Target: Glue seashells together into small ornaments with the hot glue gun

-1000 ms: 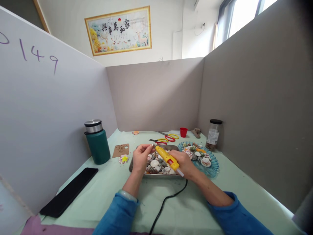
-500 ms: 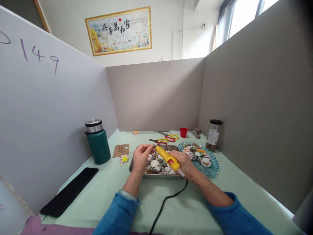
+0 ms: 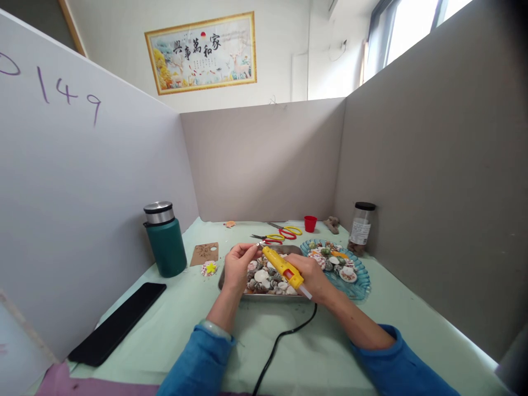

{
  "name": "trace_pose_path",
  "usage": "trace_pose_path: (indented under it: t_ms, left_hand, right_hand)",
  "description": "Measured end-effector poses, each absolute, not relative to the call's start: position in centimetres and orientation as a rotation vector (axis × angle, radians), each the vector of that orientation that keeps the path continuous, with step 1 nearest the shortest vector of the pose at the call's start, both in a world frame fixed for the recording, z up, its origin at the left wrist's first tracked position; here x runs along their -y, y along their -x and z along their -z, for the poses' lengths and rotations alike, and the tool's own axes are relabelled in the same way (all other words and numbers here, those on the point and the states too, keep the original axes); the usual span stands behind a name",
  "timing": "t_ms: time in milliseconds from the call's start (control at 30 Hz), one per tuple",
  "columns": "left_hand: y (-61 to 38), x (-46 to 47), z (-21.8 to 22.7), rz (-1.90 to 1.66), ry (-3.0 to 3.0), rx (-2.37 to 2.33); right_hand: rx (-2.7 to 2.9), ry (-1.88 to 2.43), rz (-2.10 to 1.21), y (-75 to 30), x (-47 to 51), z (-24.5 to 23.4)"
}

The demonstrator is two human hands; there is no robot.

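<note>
My right hand point(image 3: 315, 276) grips a yellow glue gun point(image 3: 282, 267) with its nozzle pointing up and left toward my left hand. A black cord point(image 3: 280, 338) runs from the gun toward me. My left hand point(image 3: 238, 267) hovers over the left part of a metal tray point(image 3: 223, 278) full of small shells, its fingertips pinched on something small at the gun's tip; the item itself is too small to make out.
A blue glass dish point(image 3: 359, 286) of shells sits right of the tray. Behind lie scissors point(image 3: 284, 232), a red cup point(image 3: 310, 223) and a jar point(image 3: 360, 226). A green flask point(image 3: 165, 240), brown card point(image 3: 205, 253) and black phone point(image 3: 117, 322) are on the left. Partition walls enclose the table.
</note>
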State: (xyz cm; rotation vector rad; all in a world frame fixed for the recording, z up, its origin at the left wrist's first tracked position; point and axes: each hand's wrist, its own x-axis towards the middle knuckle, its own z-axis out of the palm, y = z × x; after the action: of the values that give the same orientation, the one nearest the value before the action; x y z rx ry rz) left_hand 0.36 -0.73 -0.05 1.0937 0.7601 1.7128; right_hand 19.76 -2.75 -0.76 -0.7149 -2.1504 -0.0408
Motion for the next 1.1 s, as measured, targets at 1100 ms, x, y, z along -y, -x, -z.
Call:
trace_pose_path:
  t_ms: [1100]
  left_hand:
    - [-0.66,0.71,0.3,-1.802,-1.264,-0.85]
  right_hand:
    - [2.136,0.743,0.044,-19.94,2.26,1.15]
